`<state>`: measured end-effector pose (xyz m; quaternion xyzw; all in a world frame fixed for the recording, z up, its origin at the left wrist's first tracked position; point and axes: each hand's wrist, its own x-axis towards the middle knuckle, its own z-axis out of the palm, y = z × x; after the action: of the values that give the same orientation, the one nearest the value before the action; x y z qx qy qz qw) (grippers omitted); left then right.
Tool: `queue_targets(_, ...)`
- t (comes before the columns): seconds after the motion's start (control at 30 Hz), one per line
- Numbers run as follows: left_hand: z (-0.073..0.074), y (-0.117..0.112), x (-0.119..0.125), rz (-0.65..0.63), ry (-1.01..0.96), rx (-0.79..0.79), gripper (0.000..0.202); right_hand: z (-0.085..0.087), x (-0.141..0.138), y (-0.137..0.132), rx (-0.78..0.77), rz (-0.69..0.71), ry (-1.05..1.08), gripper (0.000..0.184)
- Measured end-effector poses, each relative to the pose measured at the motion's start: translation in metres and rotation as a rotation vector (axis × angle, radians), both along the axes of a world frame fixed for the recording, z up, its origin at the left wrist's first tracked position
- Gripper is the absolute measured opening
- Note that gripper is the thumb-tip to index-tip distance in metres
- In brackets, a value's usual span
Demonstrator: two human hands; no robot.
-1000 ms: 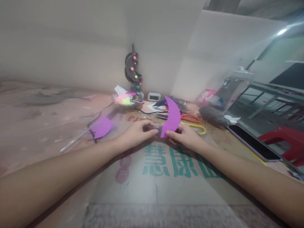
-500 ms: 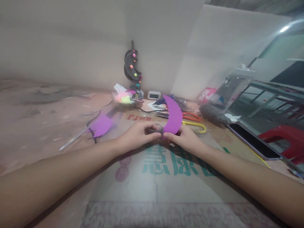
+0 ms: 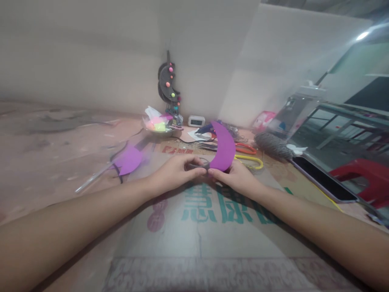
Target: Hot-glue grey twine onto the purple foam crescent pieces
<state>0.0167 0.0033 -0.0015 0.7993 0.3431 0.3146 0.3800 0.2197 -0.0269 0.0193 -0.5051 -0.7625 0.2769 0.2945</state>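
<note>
Above the cardboard, both hands hold a purple crescent (image 3: 225,148) cut from a sheet. Its upper tip points up, and its lower end runs left into a dark grey section (image 3: 196,165) that looks like wrapped yarn. My left hand (image 3: 176,172) is closed round this dark end, thumb in front. My right hand (image 3: 234,176) pinches the bottom of the purple part with its thumb, its other fingers hidden behind. The thumb tips nearly meet. A thin dark loop shows above the left thumb. Behind the crescent lie orange-handled scissors (image 3: 246,149) and yellow-handled scissors (image 3: 249,162).
Printed cardboard (image 3: 176,239) covers the table's middle. A purple cutout (image 3: 130,160) and a clear stick (image 3: 92,178) lie left. Behind stand a bowl (image 3: 154,133), a clock (image 3: 196,121) and a grey crescent ornament (image 3: 166,83). Grey yarn (image 3: 272,145) and a phone (image 3: 325,180) are right.
The purple crescent has shifted very slightly right. Both hands keep their grip in nearly the same place, and the whole view has moved a little.
</note>
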Motion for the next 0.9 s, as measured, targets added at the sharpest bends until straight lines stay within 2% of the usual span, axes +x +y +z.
queue_targets(0.3, 0.0023, -0.002, -0.0007, -0.015, 0.057, 0.044, 0.021, -0.0002, 0.0004, 0.0014, 0.007, 0.002, 0.044, 0.023)
queue_targets(0.53, 0.0022, -0.0013, -0.0003, -0.01, 0.074, 0.054, 0.021, 0.0007, 0.0008, -0.0004, -0.02, -0.031, 0.011, 0.029)
queue_targets(0.67, 0.0023, -0.0005, -0.0009, -0.006, 0.086, 0.065, 0.019, -0.0013, 0.0018, 0.0017, -0.039, -0.004, 0.065, 0.028)
queue_targets(0.9, 0.0017, -0.0004, -0.0004, -0.058, 0.102, 0.071, 0.021, -0.0006, -0.0002, -0.0009, -0.074, -0.009, 0.116, 0.024)
